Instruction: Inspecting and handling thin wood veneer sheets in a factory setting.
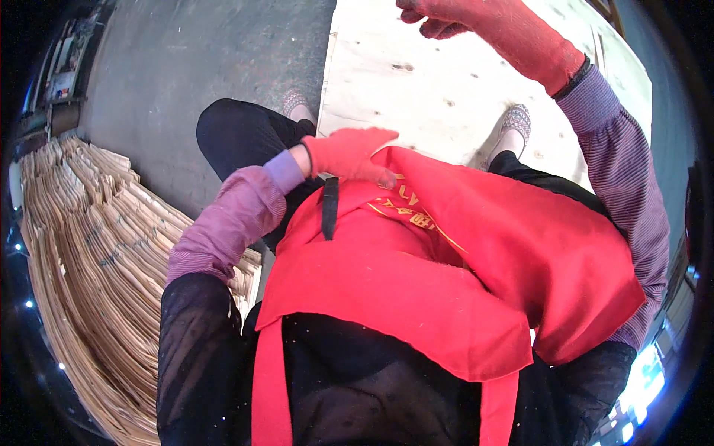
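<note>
My left hand (348, 154), in a red knit glove, rests at the upper edge of the red apron (401, 282) over my lap. Its fingers are stretched out, the thumb lies apart against the cloth, and no firm grip shows. My right hand (483, 33), gloved in red too, reaches far out over the pale wood sheet (401, 89). Its fingers are apart and slightly bent, partly cut by the top edge, with nothing seen in them. The apron is bunched and folded, with yellow print and a dark strap (329, 208).
A tall stack of thin wood veneer sheets (104, 253) stands at my left. Grey floor (193, 67) lies beyond it. One shoe (516, 123) is on the wood sheet, the other (296, 104) beside its left edge. Machinery or shelving (67, 74) is at the far left.
</note>
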A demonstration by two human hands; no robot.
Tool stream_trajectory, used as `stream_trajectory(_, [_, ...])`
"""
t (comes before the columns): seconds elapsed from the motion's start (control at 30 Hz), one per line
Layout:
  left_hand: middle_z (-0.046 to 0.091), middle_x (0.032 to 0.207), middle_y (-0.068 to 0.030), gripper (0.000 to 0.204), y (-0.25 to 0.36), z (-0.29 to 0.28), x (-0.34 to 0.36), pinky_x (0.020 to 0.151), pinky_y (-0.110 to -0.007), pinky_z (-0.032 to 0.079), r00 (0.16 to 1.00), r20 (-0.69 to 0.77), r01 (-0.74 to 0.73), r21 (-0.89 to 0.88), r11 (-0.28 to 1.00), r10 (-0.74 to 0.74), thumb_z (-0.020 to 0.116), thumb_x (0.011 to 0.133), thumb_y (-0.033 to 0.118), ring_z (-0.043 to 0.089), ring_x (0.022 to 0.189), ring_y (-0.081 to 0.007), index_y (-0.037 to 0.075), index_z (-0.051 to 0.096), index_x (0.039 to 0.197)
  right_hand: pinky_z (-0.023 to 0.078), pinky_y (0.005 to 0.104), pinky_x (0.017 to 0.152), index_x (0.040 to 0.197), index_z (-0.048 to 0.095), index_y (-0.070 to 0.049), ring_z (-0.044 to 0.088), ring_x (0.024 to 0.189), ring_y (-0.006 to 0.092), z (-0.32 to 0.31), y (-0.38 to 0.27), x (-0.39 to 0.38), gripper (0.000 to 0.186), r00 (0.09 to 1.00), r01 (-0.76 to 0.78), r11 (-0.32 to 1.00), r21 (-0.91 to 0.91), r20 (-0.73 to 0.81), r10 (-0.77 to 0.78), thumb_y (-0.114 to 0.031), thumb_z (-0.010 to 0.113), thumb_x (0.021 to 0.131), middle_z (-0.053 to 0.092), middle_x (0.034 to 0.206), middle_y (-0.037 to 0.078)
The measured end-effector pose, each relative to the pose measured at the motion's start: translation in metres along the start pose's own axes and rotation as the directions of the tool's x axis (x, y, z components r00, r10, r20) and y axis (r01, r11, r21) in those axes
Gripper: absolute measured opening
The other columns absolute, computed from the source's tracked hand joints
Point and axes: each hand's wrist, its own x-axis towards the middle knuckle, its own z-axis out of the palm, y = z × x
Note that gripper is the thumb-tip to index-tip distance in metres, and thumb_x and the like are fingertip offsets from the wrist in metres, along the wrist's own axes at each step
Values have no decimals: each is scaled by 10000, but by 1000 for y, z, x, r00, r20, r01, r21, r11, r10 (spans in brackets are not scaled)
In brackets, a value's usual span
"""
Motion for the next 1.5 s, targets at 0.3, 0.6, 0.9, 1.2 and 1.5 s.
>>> stream_trajectory(0.3, [623,846,-151,191,-41,-24,-1,712,-408,465,915,-342,269,119,956,-215,602,777,246,594,826,-340,85,600,881,486,250,715,1023,628,-14,594,784,115,-6,5,-5,285,999,-34,999,-25,-30,33,-257,586,879,641,914,50])
stream_trajectory(0.6, [636,899,-104,240,-99,-113,-30,744,-370,464,821,-486,450,228,863,-299,565,818,315,597,860,-283,104,614,921,486,245,710,1020,631,-13,596,780,112,-13,7,-11,285,997,-48,996,-76,-59,44,-257,585,880,642,909,47])
stream_trajectory(0.9, [646,927,-127,310,-206,-175,-71,780,-385,457,614,-608,739,218,638,-503,576,797,341,598,883,-301,75,633,945,480,282,847,1147,574,-35,606,901,144,-21,24,-9,381,993,113,944,-310,6,-117,-332,494,922,631,1034,72])
stream_trajectory(1.2, [654,894,-143,306,-207,-158,-53,766,-402,474,758,-390,641,298,707,-523,582,763,327,610,864,-320,66,653,906,483,259,796,1080,605,-33,595,853,115,-24,49,-7,326,999,-31,994,-106,-15,30,-297,521,909,641,973,42])
stream_trajectory(1.5, [632,970,-188,306,-216,-155,-45,796,-447,475,723,-410,685,325,652,-555,525,784,312,600,908,-358,46,657,858,494,273,716,1024,617,14,593,765,124,-17,51,-1,279,996,-93,990,103,10,93,-218,563,879,646,896,67])
